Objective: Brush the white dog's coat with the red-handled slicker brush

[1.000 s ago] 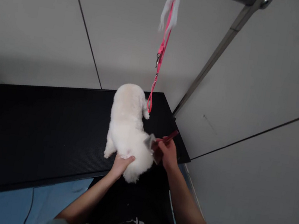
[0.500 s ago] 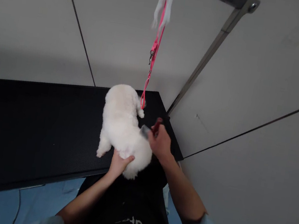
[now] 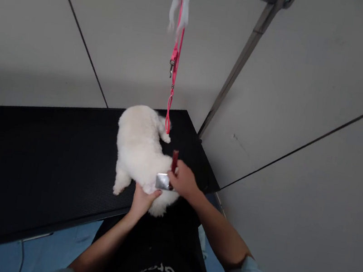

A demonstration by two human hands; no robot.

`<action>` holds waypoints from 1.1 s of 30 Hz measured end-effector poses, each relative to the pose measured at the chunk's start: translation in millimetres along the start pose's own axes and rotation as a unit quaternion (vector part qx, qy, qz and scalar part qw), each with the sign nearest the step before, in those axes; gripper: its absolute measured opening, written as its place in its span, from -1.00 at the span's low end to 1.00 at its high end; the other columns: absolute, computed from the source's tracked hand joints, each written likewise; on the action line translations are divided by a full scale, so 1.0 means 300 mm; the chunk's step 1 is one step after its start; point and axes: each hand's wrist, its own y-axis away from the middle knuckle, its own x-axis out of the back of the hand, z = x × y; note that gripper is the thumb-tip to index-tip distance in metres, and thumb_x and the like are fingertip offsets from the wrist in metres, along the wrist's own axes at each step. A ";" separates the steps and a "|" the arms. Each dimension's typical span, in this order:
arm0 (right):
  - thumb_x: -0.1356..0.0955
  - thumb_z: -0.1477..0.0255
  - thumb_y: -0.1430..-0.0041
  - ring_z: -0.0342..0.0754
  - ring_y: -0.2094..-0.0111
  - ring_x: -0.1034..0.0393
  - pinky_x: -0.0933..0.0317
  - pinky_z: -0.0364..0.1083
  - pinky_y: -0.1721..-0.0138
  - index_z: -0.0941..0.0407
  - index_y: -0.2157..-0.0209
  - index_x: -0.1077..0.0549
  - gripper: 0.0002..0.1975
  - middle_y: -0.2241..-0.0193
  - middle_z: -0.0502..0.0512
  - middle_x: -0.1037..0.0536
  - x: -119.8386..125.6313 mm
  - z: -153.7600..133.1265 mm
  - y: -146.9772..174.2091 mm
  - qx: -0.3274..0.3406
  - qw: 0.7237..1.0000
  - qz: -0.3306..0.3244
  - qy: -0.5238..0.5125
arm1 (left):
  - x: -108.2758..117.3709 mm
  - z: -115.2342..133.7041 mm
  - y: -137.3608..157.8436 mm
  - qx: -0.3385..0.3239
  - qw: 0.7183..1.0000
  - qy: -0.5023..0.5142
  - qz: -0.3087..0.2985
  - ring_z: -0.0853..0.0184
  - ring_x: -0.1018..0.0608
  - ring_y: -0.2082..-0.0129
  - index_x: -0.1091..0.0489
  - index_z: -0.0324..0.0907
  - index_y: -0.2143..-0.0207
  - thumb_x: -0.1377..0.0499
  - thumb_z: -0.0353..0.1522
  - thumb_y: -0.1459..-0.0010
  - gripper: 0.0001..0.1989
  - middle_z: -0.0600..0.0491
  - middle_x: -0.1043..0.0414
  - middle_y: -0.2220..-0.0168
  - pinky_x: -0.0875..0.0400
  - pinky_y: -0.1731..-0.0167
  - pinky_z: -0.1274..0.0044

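A white fluffy dog stands on the black grooming table, with its fluffy near end close to my body. My left hand grips that near end from the left, thumb on top of the fur and the other fingers hidden beneath. In my right hand is a slicker brush with a reddish handle and a flat silver back. The brush head lies against the fur just above my left thumb, its pins turned down out of sight.
A pink grooming leash hangs from a metal arm, its loop dangling by one of the dog's far paws. Behind the table rises a grey panelled wall. A black apron with white lettering covers my front.
My right hand has come down and left, bringing the slicker brush from above the dog's right side onto the fur near my left thumb. The whole view has shifted slightly.
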 end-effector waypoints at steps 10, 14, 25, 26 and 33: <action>-0.32 0.39 -0.13 -0.06 0.39 -0.41 -0.19 -0.13 0.36 0.12 0.23 -0.36 -0.84 0.38 0.06 -0.51 -0.033 0.019 0.002 -0.027 0.998 0.062 -0.008 | -0.001 -0.033 -0.004 -0.036 0.998 0.048 0.031 -0.04 -0.51 0.03 -0.38 -0.12 0.05 -0.41 -0.36 0.22 -0.41 -0.10 -0.50 0.07 -0.35 -0.08 0.12; -0.32 0.37 -0.14 -0.08 0.38 -0.41 -0.20 -0.14 0.35 0.12 0.21 -0.35 -0.82 0.36 0.08 -0.52 -0.019 0.020 -0.012 -0.026 0.996 0.080 -0.042 | 0.018 -0.093 -0.001 -0.035 0.997 0.047 0.050 -0.05 -0.47 -0.04 -0.39 -0.12 0.05 -0.30 -0.21 0.02 -0.55 -0.12 -0.49 0.04 -0.29 -0.14 0.14; -0.34 0.38 -0.09 -0.06 0.44 -0.40 -0.19 -0.13 0.38 0.12 0.26 -0.36 -0.84 0.44 0.04 -0.50 -0.030 0.007 -0.002 -0.036 0.999 0.034 -0.011 | -0.013 -0.087 -0.008 -0.040 0.996 0.056 0.061 -0.01 -0.47 -0.05 -0.33 -0.10 -0.04 -0.33 -0.24 0.05 -0.43 -0.09 -0.46 -0.01 -0.35 -0.10 0.20; -0.33 0.38 -0.10 -0.06 0.42 -0.41 -0.20 -0.12 0.37 0.12 0.25 -0.36 -0.83 0.42 0.05 -0.51 -0.022 0.009 -0.003 -0.049 0.996 0.067 -0.012 | -0.012 -0.088 -0.006 -0.038 0.996 0.049 0.066 -0.02 -0.48 -0.04 -0.34 -0.10 -0.02 -0.34 -0.24 0.06 -0.45 -0.10 -0.47 0.02 -0.35 -0.10 0.19; -0.32 0.38 -0.11 -0.04 0.38 -0.42 -0.25 -0.11 0.34 0.12 0.23 -0.36 -0.82 0.34 0.09 -0.52 -0.031 -0.019 0.019 0.013 1.000 0.008 -0.006 | -0.025 -0.063 -0.002 -0.026 0.996 0.061 0.057 -0.03 -0.53 0.07 -0.37 -0.14 0.04 -0.36 -0.24 0.11 -0.46 -0.10 -0.50 0.09 -0.42 0.00 0.18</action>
